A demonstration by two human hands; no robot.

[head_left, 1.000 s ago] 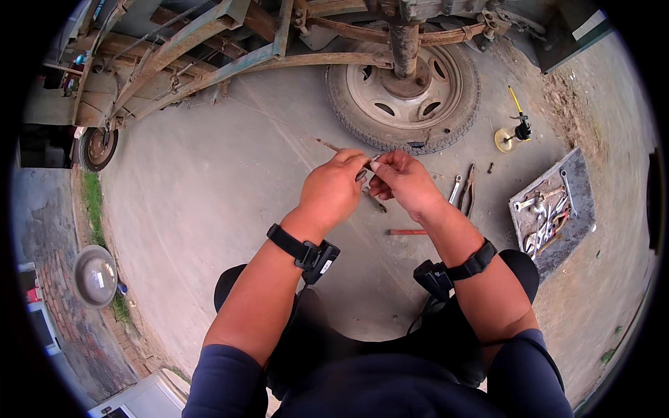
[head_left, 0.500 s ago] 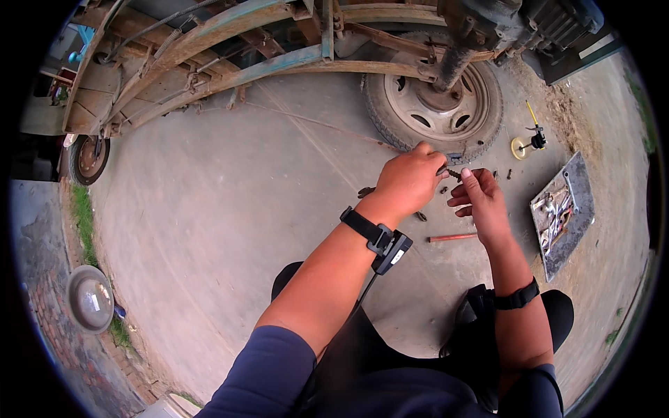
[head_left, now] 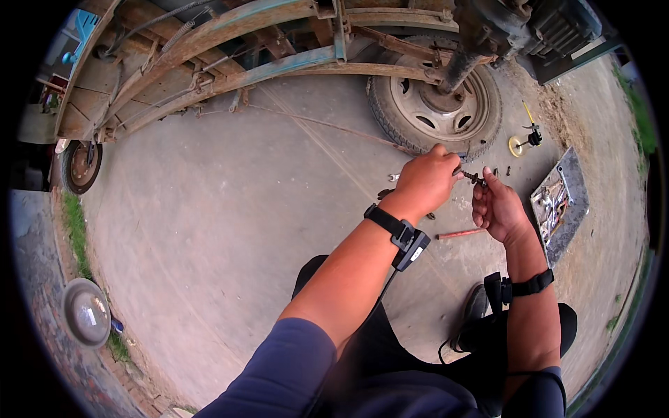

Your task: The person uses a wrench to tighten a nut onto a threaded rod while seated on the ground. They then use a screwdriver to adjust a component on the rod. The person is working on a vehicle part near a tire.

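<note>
A dark, greasy bolt-like part with a ridged or spring-like shank (head_left: pixel 472 177) spans the gap between my hands. My left hand (head_left: pixel 431 182) is closed round its left end, back of the hand up, so that end is mostly hidden. With thumb and fingers, my right hand (head_left: pixel 500 210) pinches the other end. Below the hands lies a reddish rod (head_left: pixel 460 234) on the concrete. A small open-end wrench (head_left: pixel 394 177) and a dark metal piece (head_left: pixel 385 193) show just left of my left wrist.
Ahead lies a tyred wheel (head_left: pixel 378 111) under a rusty vehicle frame (head_left: pixel 279 67). To the right are an oil can (head_left: pixel 516 145) with a yellow spout and a metal tray (head_left: pixel 575 198) of wrenches. A grey basin (head_left: pixel 75 313) sits far left.
Both hands have shifted a little to the right in the picture. The right fingers have closed further round the part's end, and more of its shank shows. The whole view has moved slightly.
</note>
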